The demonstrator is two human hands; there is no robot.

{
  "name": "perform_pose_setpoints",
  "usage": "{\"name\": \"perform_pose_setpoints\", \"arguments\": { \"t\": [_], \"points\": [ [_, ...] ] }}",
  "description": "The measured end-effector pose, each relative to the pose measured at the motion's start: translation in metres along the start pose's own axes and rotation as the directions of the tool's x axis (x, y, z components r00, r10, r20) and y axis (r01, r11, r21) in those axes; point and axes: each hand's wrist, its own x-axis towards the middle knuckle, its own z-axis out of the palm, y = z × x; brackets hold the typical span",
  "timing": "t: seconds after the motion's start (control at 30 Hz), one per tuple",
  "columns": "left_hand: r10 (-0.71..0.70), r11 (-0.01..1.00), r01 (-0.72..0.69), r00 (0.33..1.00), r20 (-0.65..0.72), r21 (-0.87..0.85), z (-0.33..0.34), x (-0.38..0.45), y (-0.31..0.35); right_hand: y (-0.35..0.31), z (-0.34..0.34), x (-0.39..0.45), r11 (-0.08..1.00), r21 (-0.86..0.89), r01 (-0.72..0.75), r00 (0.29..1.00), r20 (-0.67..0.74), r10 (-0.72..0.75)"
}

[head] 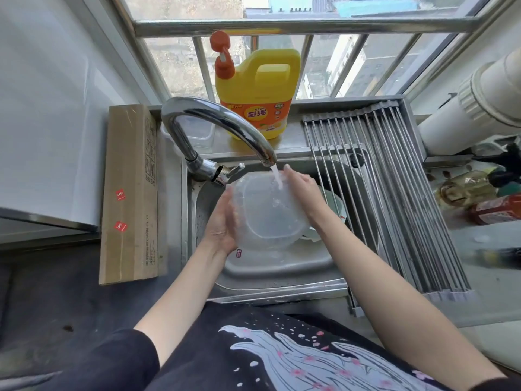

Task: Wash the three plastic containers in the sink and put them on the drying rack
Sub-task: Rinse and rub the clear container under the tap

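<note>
I hold a clear plastic container [267, 213] tilted over the sink [282, 273], its opening turned towards me. My left hand [222, 221] grips its left rim. My right hand [303, 190] holds its upper right edge. Water runs from the chrome tap [222, 119] into the container. Below it another clear container [253, 256] lies in the basin, with a white dish [335, 204] to the right. A further clear container [201, 134] stands on the ledge behind the tap. The roll-up drying rack [394, 193] spans the sink's right side with nothing on it.
A yellow detergent jug [259, 91] with an orange pump stands on the window ledge. A long cardboard box [131, 193] lies left of the sink. Bottles [468, 190] lie on the counter to the right. A white pipe [479, 100] runs at the upper right.
</note>
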Motion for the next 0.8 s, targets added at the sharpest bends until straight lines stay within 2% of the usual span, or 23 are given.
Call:
{"name": "perform_pose_setpoints", "arguments": {
  "t": [0.07,0.13,0.17,0.23,0.27,0.33,0.37,0.47,0.5,0.53,0.57,0.6,0.63,0.67,0.7,0.8],
  "points": [
    [0.000,0.998,-0.001,1.000,-0.004,-0.061,0.001,0.001,-0.001,0.009,-0.001,-0.005,0.983,0.177,-0.044,0.996,0.079,0.030],
    [-0.012,0.995,0.010,1.000,-0.018,-0.102,0.002,0.000,-0.003,0.018,-0.003,-0.012,0.975,0.219,-0.036,0.997,0.081,0.018],
    [-0.013,0.994,0.009,0.999,-0.035,-0.111,0.003,0.000,-0.005,0.020,-0.003,-0.015,0.974,0.224,-0.031,0.999,0.039,0.023],
    [-0.023,0.986,0.008,0.996,-0.087,-0.169,0.010,-0.001,-0.009,0.020,0.004,-0.023,0.974,0.224,-0.017,0.984,-0.168,0.055],
    [-0.033,0.976,0.006,0.992,-0.121,-0.218,0.015,0.001,-0.011,0.020,0.011,-0.026,0.978,0.207,-0.025,0.945,-0.315,0.091],
    [-0.061,0.962,0.006,0.979,-0.195,-0.271,0.022,0.006,-0.015,0.021,0.025,-0.033,0.991,0.119,-0.055,0.822,-0.558,0.113],
    [-0.067,0.961,0.006,0.975,-0.213,-0.276,0.024,0.008,-0.016,0.021,0.030,-0.036,0.992,0.121,-0.041,0.795,-0.598,0.106],
    [-0.114,0.951,0.029,0.958,-0.264,-0.307,0.028,0.011,-0.017,0.016,0.032,-0.039,0.981,0.195,-0.002,0.819,-0.562,0.114],
    [-0.134,0.944,0.032,0.946,-0.295,-0.329,0.032,0.010,-0.017,0.015,0.032,-0.042,0.992,0.124,0.032,0.816,-0.576,0.046],
    [-0.141,0.939,0.024,0.937,-0.318,-0.344,0.037,0.010,-0.017,0.017,0.033,-0.046,0.994,-0.056,0.098,0.805,-0.583,-0.112],
    [-0.140,0.930,0.010,0.934,-0.329,-0.366,0.042,0.010,-0.016,0.019,0.035,-0.050,0.933,-0.305,0.190,0.795,-0.509,-0.328],
    [-0.135,0.921,0.000,0.937,-0.321,-0.389,0.048,0.011,-0.017,0.026,0.038,-0.052,0.793,-0.532,0.297,0.779,-0.346,-0.523],
    [-0.133,0.920,-0.003,0.938,-0.319,-0.393,0.053,0.015,-0.018,0.034,0.040,-0.052,0.640,-0.659,0.395,0.759,-0.158,-0.631],
    [-0.139,0.923,0.008,0.939,-0.313,-0.384,0.054,0.016,-0.018,0.038,0.039,-0.049,0.553,-0.694,0.462,0.748,-0.030,-0.663],
    [-0.150,0.927,0.022,0.937,-0.317,-0.375,0.056,0.016,-0.017,0.037,0.036,-0.046,0.516,-0.700,0.494,0.743,0.033,-0.668],
    [-0.146,0.948,0.034,0.929,-0.339,-0.316,0.046,0.020,-0.013,0.025,0.024,-0.036,0.364,-0.763,0.534,0.694,0.151,-0.704]
  ]
}}
